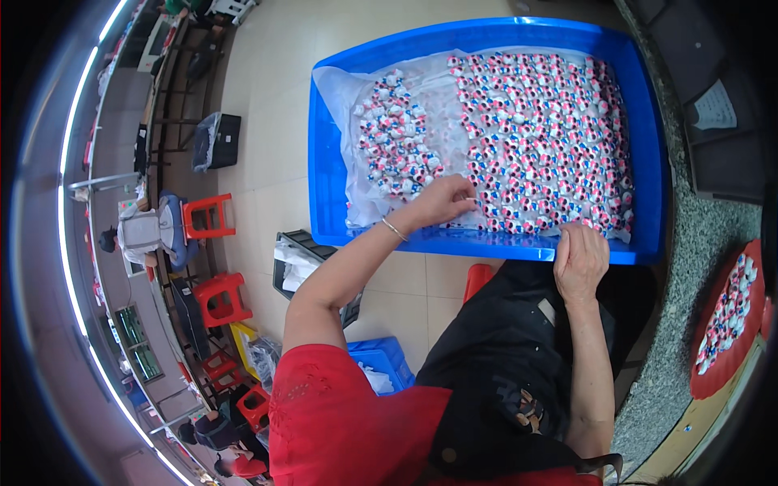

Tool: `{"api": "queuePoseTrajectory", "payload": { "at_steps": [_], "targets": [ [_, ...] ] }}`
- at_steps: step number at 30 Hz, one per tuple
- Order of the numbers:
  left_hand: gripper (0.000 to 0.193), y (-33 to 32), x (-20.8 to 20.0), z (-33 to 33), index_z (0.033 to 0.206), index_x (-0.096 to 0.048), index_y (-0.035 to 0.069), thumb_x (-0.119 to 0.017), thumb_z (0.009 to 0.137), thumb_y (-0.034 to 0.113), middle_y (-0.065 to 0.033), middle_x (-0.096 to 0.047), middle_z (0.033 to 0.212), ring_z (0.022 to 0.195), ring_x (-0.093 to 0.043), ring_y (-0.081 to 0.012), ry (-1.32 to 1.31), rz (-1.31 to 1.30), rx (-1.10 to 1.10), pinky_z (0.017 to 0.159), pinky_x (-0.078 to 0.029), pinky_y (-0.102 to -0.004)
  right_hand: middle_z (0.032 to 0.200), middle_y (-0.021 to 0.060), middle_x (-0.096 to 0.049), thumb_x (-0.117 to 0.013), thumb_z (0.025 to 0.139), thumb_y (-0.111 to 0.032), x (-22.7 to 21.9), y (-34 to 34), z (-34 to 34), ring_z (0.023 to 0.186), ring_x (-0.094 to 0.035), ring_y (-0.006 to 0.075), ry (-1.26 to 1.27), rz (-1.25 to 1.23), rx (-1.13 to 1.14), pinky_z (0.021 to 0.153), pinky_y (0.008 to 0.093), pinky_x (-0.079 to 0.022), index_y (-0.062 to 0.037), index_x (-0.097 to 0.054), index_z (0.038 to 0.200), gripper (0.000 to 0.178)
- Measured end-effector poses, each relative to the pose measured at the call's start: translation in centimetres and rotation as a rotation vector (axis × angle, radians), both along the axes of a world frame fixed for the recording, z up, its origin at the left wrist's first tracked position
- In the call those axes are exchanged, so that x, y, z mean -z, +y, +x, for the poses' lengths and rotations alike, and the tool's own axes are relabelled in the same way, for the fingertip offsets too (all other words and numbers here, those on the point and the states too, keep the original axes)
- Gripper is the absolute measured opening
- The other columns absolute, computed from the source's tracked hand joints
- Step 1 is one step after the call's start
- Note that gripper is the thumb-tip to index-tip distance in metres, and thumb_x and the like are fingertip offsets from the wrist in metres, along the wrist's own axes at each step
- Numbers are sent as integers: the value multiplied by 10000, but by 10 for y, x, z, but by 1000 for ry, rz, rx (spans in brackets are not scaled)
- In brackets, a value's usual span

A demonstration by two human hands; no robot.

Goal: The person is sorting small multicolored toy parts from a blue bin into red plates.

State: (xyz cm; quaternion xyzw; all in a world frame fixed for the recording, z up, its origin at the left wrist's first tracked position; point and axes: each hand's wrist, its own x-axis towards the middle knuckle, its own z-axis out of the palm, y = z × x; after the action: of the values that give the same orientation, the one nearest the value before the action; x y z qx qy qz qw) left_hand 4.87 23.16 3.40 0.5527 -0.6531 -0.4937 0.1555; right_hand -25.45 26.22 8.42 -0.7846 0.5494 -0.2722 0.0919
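A large blue plastic tray (486,31), lined with a white sheet (446,105), holds many small figurines in white, pink, blue and black. On its right side the figurines (543,138) stand in close rows. A looser heap of figurines (393,134) lies at the left. My left hand (442,201), with a bracelet at the wrist, hangs over the tray's near part. Its fingers are pinched together beside the left end of the near rows; what they hold is hidden. My right hand (581,257) is closed over the tray's near rim, fingertips near the figurines.
At the right, a red tray (729,324) with more figurines stands on a speckled grey counter (648,389). A dark crate (304,243) and a blue bin (381,356) stand on the floor below left. Red stools (219,300), workbenches and other people line the far left.
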Motion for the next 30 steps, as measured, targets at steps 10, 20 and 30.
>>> {"api": "queuePoseTrajectory", "payload": {
  "at_steps": [10,20,30],
  "targets": [
    [205,-16,-53,41,938,-634,59,-705,745,70,-104,-608,930,909,-599,-295,-490,-618,122,786,-494,-383,869,81,-639,-548,891,-70,0,1,-1,820,-609,260,26,8,-3,729,367,-430,-58,-637,900,91],
    [215,-15,-62,35,962,-577,18,-626,753,17,-127,-600,855,757,-603,-268,-458,-419,16,680,-497,-384,830,74,-618,-577,881,-92,0,0,1,783,-594,260,33,-21,15,717,369,-433,-61,-629,868,62],
    [278,14,-34,2,908,-612,27,-793,754,171,-48,-583,728,640,-558,-116,81,247,-139,606,-476,-285,863,74,-639,-556,889,-79,2,0,-1,808,-605,257,16,13,1,723,368,-429,-64,-637,887,82]
  ]
}}
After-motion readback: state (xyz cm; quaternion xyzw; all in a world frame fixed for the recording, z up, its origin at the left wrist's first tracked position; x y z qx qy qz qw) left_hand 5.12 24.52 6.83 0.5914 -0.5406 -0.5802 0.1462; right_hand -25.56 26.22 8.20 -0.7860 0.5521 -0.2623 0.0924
